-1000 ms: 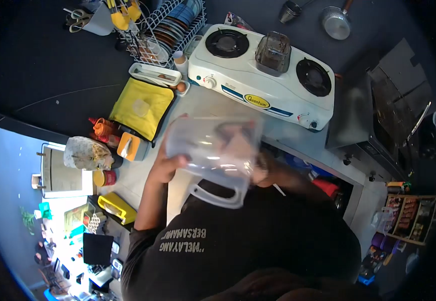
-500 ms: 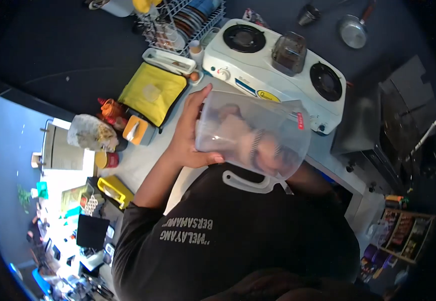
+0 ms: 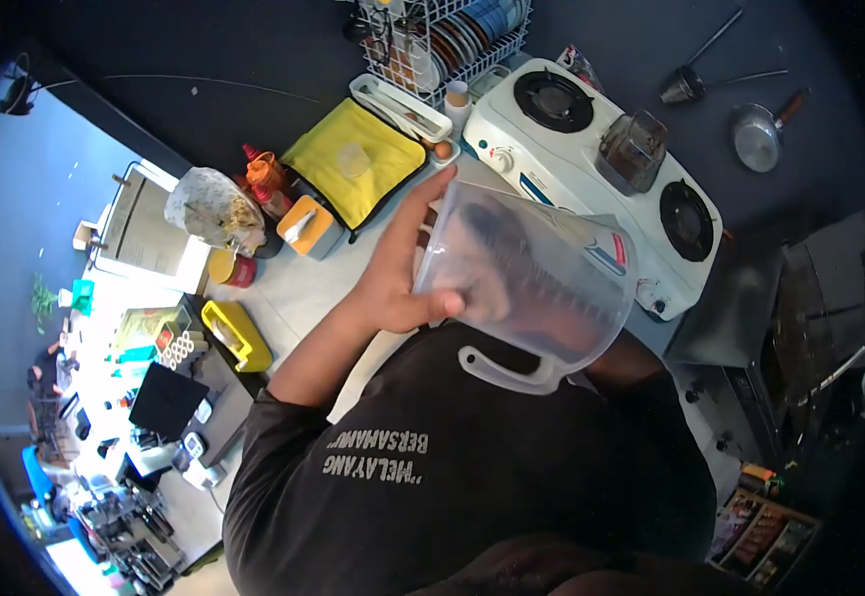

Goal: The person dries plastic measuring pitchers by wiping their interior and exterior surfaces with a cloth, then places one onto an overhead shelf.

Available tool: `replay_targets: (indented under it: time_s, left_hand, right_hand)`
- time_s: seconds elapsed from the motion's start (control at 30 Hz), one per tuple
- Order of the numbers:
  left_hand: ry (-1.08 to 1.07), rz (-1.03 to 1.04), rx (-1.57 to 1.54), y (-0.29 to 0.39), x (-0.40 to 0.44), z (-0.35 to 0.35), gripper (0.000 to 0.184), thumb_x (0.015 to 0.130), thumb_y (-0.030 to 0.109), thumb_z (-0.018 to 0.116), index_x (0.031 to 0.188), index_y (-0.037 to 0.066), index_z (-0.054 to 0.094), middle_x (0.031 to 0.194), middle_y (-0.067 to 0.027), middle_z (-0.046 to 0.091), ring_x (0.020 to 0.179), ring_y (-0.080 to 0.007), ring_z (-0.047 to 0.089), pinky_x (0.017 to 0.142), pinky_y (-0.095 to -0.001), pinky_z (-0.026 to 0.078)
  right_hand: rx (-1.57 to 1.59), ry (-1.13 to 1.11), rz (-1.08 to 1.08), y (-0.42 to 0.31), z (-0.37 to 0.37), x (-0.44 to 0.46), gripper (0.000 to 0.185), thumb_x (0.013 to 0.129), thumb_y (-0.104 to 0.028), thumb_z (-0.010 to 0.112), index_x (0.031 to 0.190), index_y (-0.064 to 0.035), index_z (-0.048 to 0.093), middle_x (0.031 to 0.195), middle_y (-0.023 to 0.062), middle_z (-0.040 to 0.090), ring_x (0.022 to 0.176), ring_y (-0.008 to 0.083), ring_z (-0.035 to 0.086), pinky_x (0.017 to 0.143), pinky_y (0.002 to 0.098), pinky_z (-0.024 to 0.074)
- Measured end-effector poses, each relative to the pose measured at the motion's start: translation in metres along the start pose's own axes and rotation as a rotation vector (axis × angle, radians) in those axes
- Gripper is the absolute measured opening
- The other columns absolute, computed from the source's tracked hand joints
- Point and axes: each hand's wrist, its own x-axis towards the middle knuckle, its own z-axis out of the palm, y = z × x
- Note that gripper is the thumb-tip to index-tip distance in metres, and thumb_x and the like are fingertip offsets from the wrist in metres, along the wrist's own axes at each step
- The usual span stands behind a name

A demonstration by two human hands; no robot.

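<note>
My left hand (image 3: 404, 263) grips one end of a clear plastic measuring jug (image 3: 576, 268), thumb on the near side and fingers around the far side. The jug lies on its side in the air before my chest, handle towards my dark shirt, red label near its wider right end. Through the cloudy plastic my right hand (image 3: 497, 258) shows as a blurred shape; its forearm comes in from the lower right. Whether this hand is inside or behind the jug is unclear, and its fingers cannot be made out.
Beyond the jug stands a white two-burner stove (image 3: 571, 154) with a dark clear container (image 3: 634, 149) on it. A yellow mat (image 3: 353, 164), dish rack (image 3: 452, 50), orange-topped box (image 3: 308, 228) and sauce bottles (image 3: 265, 179) are further left. A dark oven (image 3: 730, 308) stands right.
The view has turned and shifted, moving the stove and counter items right and down. The jug has tilted clockwise, still in my left hand. My right hand's shape inside its outline has moved.
</note>
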Motion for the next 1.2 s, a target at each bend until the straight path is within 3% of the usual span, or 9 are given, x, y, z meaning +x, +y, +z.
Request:
replay_targets:
  time_s: [0.17, 0.37, 0.5, 0.67, 0.77, 0.9, 0.93, 1.07, 1.2]
  left_hand:
    - [0.127, 0.207, 0.289, -0.017, -0.012, -0.035, 0.129, 0.063, 0.074, 0.077, 0.156, -0.003, 0.031, 0.142, -0.0228, 0.049, 0.129, -0.0338, 0.053, 0.106, -0.0434, 0.042]
    - [0.404, 0.015, -0.053, -0.002, -0.020, -0.039, 0.129, 0.066, 0.076, 0.072, 0.156, -0.005, 0.028, 0.139, -0.0214, 0.049, 0.129, -0.0328, 0.053, 0.110, -0.0447, 0.040]
    - [0.427, 0.083, 0.177, -0.024, -0.035, -0.042, 0.136, 0.062, 0.075, 0.077, 0.159, -0.002, 0.019, 0.144, -0.0218, 0.043, 0.132, -0.0325, 0.049, 0.110, -0.0464, 0.040]
    - [0.412, 0.717, 0.637, -0.040, -0.035, -0.029, 0.138, 0.056, 0.065, 0.092, 0.156, 0.003, 0.021, 0.145, -0.0259, 0.039, 0.129, -0.0412, 0.045, 0.105, -0.0528, 0.039]
    - [0.333, 0.540, 0.667, -0.024, -0.037, -0.020, 0.138, 0.056, 0.065, 0.092, 0.156, 0.003, 0.019, 0.145, -0.0264, 0.038, 0.130, -0.0407, 0.045, 0.104, -0.0523, 0.040]
    - [0.454, -0.466, -0.634, -0.003, -0.027, -0.001, 0.092, 0.085, 0.062, 0.069, 0.148, 0.000, 0.042, 0.135, -0.0199, 0.058, 0.124, -0.0319, 0.058, 0.106, -0.0446, 0.046]
    - [0.397, -0.504, -0.637, -0.011, -0.028, -0.006, 0.075, 0.093, 0.057, 0.058, 0.141, 0.000, 0.052, 0.132, -0.0162, 0.064, 0.121, -0.0291, 0.062, 0.107, -0.0421, 0.046]
    - [0.227, -0.471, -0.666, -0.017, -0.036, -0.008, 0.076, 0.091, 0.056, 0.058, 0.142, 0.001, 0.050, 0.133, -0.0165, 0.061, 0.122, -0.0293, 0.060, 0.106, -0.0424, 0.046]
    - [0.061, -0.512, -0.583, -0.028, -0.040, 0.006, 0.083, 0.089, 0.055, 0.060, 0.148, 0.002, 0.039, 0.135, -0.0147, 0.054, 0.127, -0.0250, 0.053, 0.108, -0.0378, 0.040]
  right_hand:
    - [-0.010, 0.013, -0.007, 0.002, -0.008, -0.009, 0.018, 0.083, -0.022, 0.074, 0.089, -0.0068, 0.067, 0.088, 0.0120, 0.066, 0.081, 0.0345, 0.065, 0.076, 0.0479, 0.0517]
    - [-0.100, -0.015, -0.067, -0.019, -0.041, -0.033, 0.016, 0.082, -0.021, 0.074, 0.085, -0.0074, 0.067, 0.084, 0.0114, 0.065, 0.077, 0.0344, 0.065, 0.073, 0.0484, 0.0514]
    - [-0.351, 0.030, -0.154, -0.019, -0.031, -0.042, 0.015, 0.082, -0.021, 0.074, 0.082, -0.0078, 0.067, 0.081, 0.0110, 0.065, 0.075, 0.0344, 0.064, 0.072, 0.0487, 0.0512]
    - [-0.262, 0.330, 0.348, 0.015, -0.026, -0.063, 0.020, 0.098, -0.026, 0.062, 0.097, -0.0060, 0.066, 0.090, 0.0089, 0.065, 0.081, 0.0270, 0.064, 0.076, 0.0446, 0.0497]
    - [0.016, 0.453, 0.418, 0.020, -0.023, -0.069, 0.022, 0.095, -0.026, 0.062, 0.103, -0.0053, 0.067, 0.101, 0.0137, 0.067, 0.099, 0.0329, 0.064, 0.090, 0.0478, 0.0472]
    - [0.224, -0.092, 0.253, -0.014, -0.051, -0.057, 0.023, 0.097, -0.020, 0.058, 0.107, -0.0037, 0.070, 0.109, 0.0184, 0.068, 0.110, 0.0368, 0.062, 0.102, 0.0469, 0.0443]
    - [0.323, -0.210, 0.239, -0.019, -0.053, -0.058, 0.023, 0.098, -0.019, 0.057, 0.109, -0.0033, 0.070, 0.110, 0.0182, 0.068, 0.111, 0.0360, 0.061, 0.103, 0.0459, 0.0441]
    - [0.962, -0.267, 0.270, 0.010, -0.022, -0.091, 0.027, 0.100, -0.015, 0.054, 0.122, -0.0030, 0.066, 0.112, 0.0134, 0.068, 0.107, 0.0280, 0.062, 0.103, 0.0417, 0.0461]
    - [1.082, -0.307, 0.883, 0.015, -0.013, -0.104, 0.043, 0.091, -0.010, 0.065, 0.132, -0.0009, 0.060, 0.122, 0.0118, 0.066, 0.113, 0.0224, 0.060, 0.101, 0.0413, 0.0480]
